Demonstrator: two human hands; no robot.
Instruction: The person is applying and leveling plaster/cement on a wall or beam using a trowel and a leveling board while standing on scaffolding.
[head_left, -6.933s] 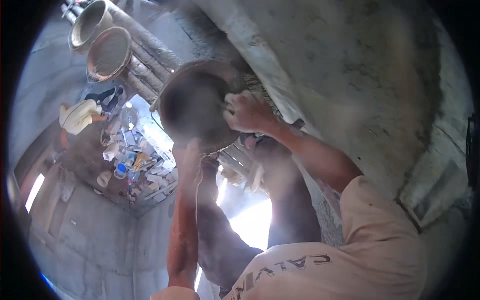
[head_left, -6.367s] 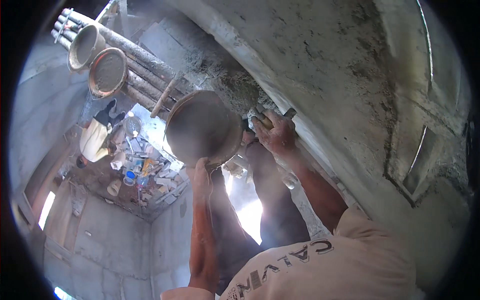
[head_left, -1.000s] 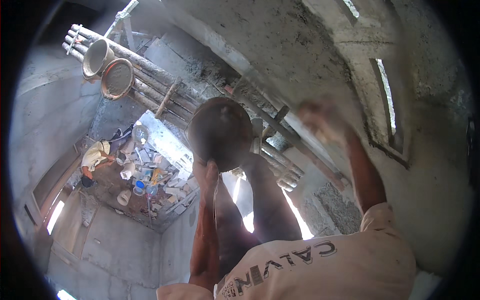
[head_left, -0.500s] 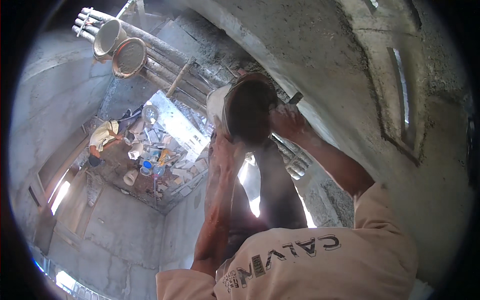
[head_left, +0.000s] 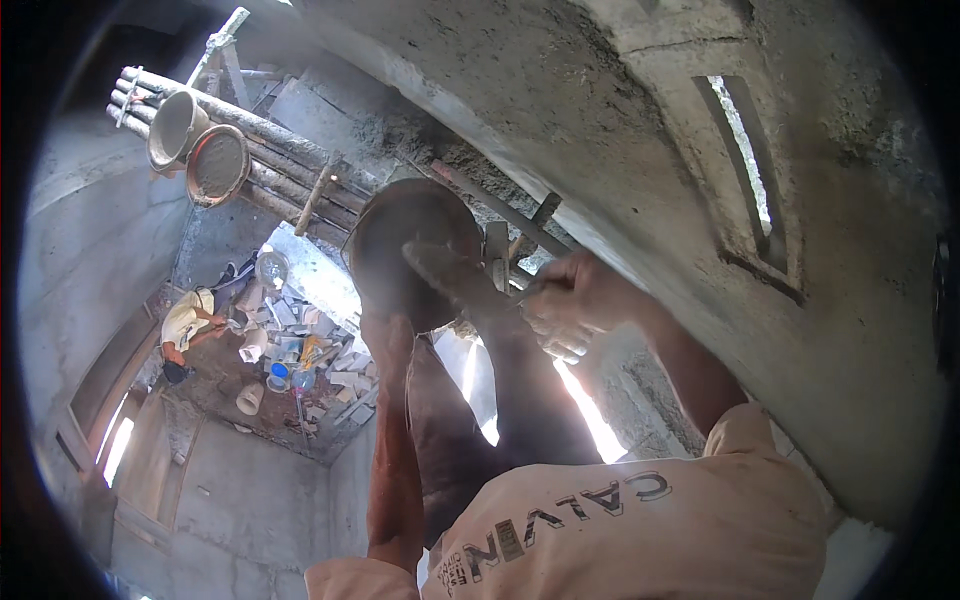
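A round bucket (head_left: 408, 225) with a dark, shadowed inside is held tilted in front of my legs. My left hand (head_left: 388, 338) is closed on its near rim. In my right hand (head_left: 582, 300), to the right of the bucket, is a trowel (head_left: 455, 278). Its mortar-grey blade reaches left across the bucket's mouth, and the fingers are wrapped round the handle end. How much is in the bucket is too dark to tell.
Wooden poles (head_left: 275, 135) form a scaffold at the upper left, carrying a pale bucket (head_left: 178, 128) and a mortar-filled bucket (head_left: 218, 168). A plastered wall (head_left: 560, 130) rises on the right. Far below, a person (head_left: 190, 322) bends beside rubble (head_left: 345, 378) and containers.
My right hand has moved from the bucket's right rim toward me, and the trowel now shows across the mouth. The bucket has shifted left and slightly nearer with my left hand.
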